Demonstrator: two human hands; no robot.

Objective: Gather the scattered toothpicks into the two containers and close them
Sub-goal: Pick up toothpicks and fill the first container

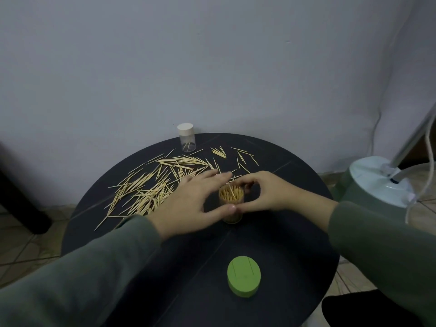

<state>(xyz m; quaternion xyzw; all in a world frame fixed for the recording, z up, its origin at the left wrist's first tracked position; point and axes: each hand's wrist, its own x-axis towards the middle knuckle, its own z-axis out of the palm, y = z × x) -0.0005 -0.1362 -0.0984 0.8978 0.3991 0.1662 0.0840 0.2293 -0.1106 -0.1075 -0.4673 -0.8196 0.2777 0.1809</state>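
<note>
An open jar (231,204) stands upright mid-table (271,244), packed with upright toothpicks. A second jar (186,138) at the far edge wears a white cap and holds only a few picks. A green lid (244,279) lies near the front edge. Loose toothpicks (153,185) are scattered left and behind. The left hand (195,201) and right hand (262,194) cup the open jar from either side, thumbs touching in front of it. The jar's lower wall is partly hidden by the thumbs; the firmness of the grip cannot be told.
</note>
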